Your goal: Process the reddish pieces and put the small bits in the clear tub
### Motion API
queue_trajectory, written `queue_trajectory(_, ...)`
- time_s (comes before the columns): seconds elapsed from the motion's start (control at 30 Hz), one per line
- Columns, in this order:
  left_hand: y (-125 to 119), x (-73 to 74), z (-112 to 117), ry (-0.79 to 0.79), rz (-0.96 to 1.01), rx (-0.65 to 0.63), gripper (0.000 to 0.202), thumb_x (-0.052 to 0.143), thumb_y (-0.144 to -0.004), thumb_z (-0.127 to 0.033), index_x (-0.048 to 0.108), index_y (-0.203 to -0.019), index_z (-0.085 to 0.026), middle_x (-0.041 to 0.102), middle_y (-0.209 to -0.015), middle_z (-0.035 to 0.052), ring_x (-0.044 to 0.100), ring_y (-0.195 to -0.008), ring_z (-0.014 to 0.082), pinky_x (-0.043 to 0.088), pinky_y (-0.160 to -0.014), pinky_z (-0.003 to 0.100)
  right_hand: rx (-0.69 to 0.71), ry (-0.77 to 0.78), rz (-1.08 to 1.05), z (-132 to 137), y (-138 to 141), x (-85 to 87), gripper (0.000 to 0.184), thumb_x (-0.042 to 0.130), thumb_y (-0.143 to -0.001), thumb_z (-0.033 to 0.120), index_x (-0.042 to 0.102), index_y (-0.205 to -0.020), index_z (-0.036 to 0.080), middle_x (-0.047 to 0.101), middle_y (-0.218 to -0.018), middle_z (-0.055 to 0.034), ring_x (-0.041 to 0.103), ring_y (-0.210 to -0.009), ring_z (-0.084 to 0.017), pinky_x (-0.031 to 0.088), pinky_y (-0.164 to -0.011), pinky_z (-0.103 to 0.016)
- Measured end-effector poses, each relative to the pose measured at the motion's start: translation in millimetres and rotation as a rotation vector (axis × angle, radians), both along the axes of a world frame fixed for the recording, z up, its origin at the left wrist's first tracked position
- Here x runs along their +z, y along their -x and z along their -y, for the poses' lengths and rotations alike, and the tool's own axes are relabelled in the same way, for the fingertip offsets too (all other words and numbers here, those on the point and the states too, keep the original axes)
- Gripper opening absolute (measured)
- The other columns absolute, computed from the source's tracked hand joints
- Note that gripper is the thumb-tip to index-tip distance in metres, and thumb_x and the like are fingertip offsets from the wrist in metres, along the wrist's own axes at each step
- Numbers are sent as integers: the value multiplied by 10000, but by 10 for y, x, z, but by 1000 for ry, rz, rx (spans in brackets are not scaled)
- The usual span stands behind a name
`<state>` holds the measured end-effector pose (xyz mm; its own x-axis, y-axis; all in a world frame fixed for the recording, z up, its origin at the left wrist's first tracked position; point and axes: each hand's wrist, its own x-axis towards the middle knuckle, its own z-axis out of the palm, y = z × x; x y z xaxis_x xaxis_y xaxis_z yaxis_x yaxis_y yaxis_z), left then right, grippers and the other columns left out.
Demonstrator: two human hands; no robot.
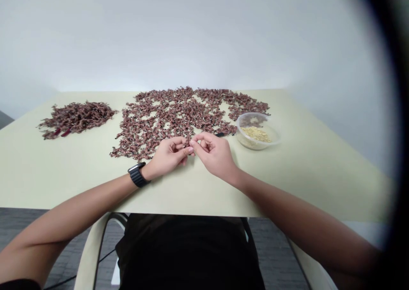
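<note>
Both hands at table centre, fingertips meeting. Fingers of my left hand (pixel 169 155) and right hand (pixel 214 153) are curled, pinching a tiny dark bit (pixel 190 143) between them; too small to identify. Hands sit at the near edge of a spread of dried reddish-brown pieces (pixel 166 119) on the pale green table (pixel 287 183). Denser heap (pixel 76 118) to the left. Clear plastic tub (pixel 255 130) to the right, near my right hand, holding yellowish granules (pixel 256 134). Black watch (pixel 139 175) on left wrist.

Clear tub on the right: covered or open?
Open. The clear plastic tub has no cover over its rim, and the pale yellow flakes inside lie exposed.
</note>
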<state>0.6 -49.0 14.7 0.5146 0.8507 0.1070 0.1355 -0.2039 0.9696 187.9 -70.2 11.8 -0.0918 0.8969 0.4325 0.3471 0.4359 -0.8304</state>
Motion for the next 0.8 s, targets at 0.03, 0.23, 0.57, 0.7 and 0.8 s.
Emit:
queue_trajectory(0.03,0,9,2,-2,9,3,344,697,-913,-477,634,-915,-139,615,-589,3,491,-490,87,335,-478,196,-4,-12,17,-2,-5,-2,132,632,-954,305,692,-904,199,413,-589,56,408,-553,-117,313,-554,-272)
queue_trajectory(0.23,5,14,3,-11,27,14,328,699,-920,-451,617,-874,-137,612,-582,-2,503,-490,79,350,-481,188,-28,-84,111,-12,-33,14,127,637,-949,277,694,-889,181,414,-579,65,428,-544,-101,338,-583,-260)
queue_trajectory(0.57,14,-59,-13,-64,-21,50,283,705,-914,-419,636,-912,-145,599,-631,-5,521,-516,92,356,-490,206,-29,-128,113,4,-39,45,115,626,-952,255,692,-887,188,399,-583,66,417,-545,-102,345,-596,-258)
queue_trajectory(0.7,15,-56,6,-133,-85,48,272,707,-910,-406,636,-884,-146,571,-597,-23,473,-503,82,336,-495,205,-15,-128,113,8,-42,46,110,619,-955,252,695,-905,190,396,-584,65,416,-547,-105,346,-596,-258)
queue_trajectory(0.8,16,-48,13,-163,-104,46,260,713,-902,-390,627,-857,-149,563,-592,-30,451,-506,80,331,-502,204,-3,-134,140,7,-45,42,118,617,-954,248,696,-891,186,388,-578,68,408,-536,-101,341,-588,-255)
